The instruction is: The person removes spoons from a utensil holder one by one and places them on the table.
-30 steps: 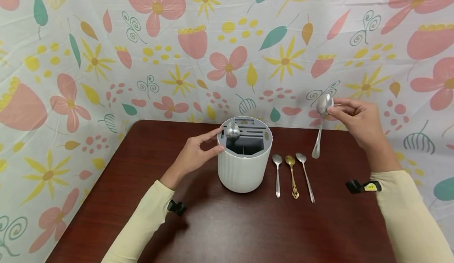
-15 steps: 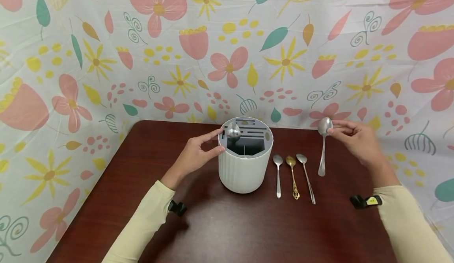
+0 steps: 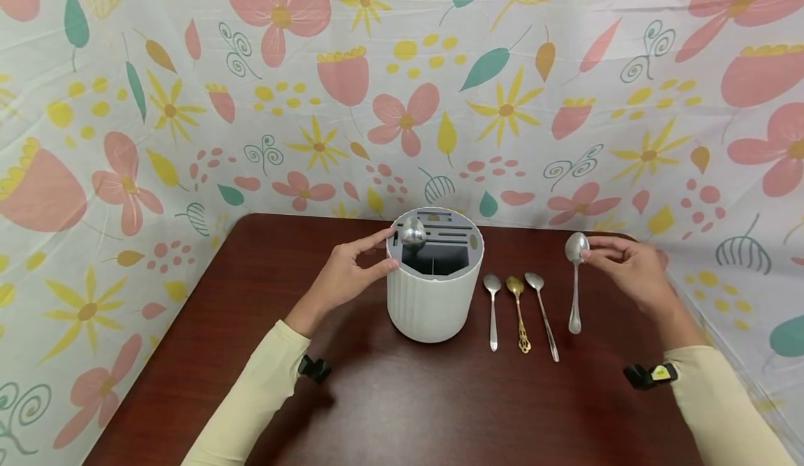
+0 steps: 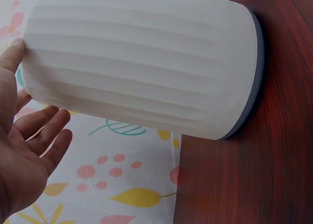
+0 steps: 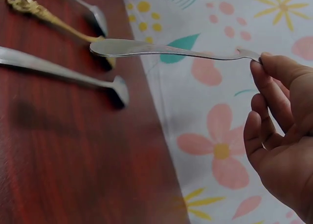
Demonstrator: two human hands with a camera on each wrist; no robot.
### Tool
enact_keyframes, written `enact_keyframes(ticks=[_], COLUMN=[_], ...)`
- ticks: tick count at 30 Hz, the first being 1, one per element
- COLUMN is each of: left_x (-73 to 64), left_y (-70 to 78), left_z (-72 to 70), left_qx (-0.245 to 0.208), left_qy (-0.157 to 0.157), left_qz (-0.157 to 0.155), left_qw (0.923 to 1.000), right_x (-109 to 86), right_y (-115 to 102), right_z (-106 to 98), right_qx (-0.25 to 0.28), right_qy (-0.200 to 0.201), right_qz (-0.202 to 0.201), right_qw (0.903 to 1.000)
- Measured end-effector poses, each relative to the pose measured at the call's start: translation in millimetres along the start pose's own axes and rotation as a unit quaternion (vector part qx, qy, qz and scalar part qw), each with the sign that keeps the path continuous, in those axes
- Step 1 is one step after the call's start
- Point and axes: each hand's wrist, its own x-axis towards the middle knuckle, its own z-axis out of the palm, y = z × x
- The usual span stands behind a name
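A white ribbed utensil holder (image 3: 427, 305) with a grey slotted top stands on the table. My left hand (image 3: 342, 275) rests its thumb and forefinger at the holder's rim, the other fingers loose below in the left wrist view. A silver ball-shaped utensil end (image 3: 413, 231) sticks up out of the holder. Off to the right, my right hand (image 3: 631, 274) pinches a silver spoon (image 5: 132, 49) by its bowl between thumb and fingertips, handle hanging down over the table. Left of it lie a silver spoon (image 3: 493, 323), a gold spoon (image 3: 519, 316) and another silver spoon (image 3: 544, 319).
Dark red-brown wood makes up the tabletop (image 3: 402, 403). A flowered cloth (image 3: 402, 68) hangs right behind the table's back edge and along both sides. The lying spoons form a row just right of the holder.
My right hand has come down toward the table with the spoon, whose handle swung from slanting to nearly straight toward me. My left hand and the holder have stayed put.
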Motion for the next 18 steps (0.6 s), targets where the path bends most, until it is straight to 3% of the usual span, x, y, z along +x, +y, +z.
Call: enact_keyframes(ticks=[18], left_x=[-0.8], left_y=[1.3], left_z=[0.0], left_qx=[-0.006], left_qy=[-0.001], left_qz=[-0.010], left_qw=[0.9999], right_x=[-16.5], right_y=[46.7], right_z=[-1.3], right_qx=[-0.040], right_qy=[-0.058], right_qz=[0.061], right_qw=[0.9957])
